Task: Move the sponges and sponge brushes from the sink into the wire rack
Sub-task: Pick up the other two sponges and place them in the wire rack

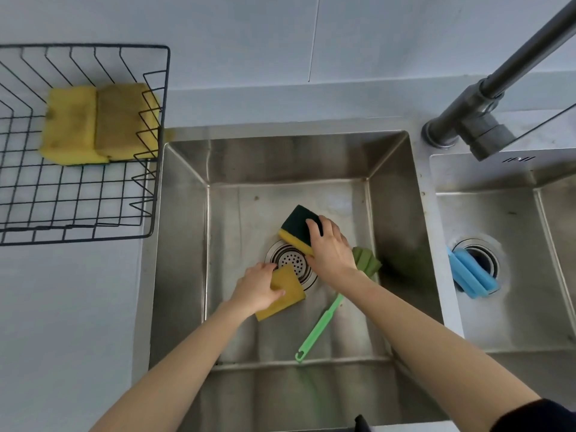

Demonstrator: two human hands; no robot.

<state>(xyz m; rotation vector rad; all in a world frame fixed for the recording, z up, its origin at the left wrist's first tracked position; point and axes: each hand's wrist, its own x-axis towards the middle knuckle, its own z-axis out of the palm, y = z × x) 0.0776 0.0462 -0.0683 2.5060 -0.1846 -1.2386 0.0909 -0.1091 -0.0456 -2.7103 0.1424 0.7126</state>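
Down on the floor of the steel sink (187,213), we have both hands on sponges. Our left hand (258,289) pinches a flat yellow sponge (286,294), thumb laid across its top and fingers curled over its far edge; the block looks soft, porous and rectangular, and it overlaps the rim of the round perforated drain (291,260). Our right hand (330,251) closes on a second sponge (297,226) with a dark green scouring layer over a yellow foam body, fingers curved over the green face; it sits tilted, one corner above the drain.

Under our right wrist lies a green brush (318,332): a thin, smooth plastic handle with a hooked end pointing toward us, and a ribbed olive foam head that our hand and forearm partly cover.

Left of the basin, on the pale counter (62,307), stands the black wire rack (93,188), an open grid with slanted side bars. Two worn yellow sponges (99,123) lie side by side at its far end, touching.

To the right, a second basin (514,307) holds a blue ribbed foam piece (469,274) resting on its drain opening. A dark grey faucet (486,113) rises from the ledge between the two basins, its spout leaving the view at the upper right.
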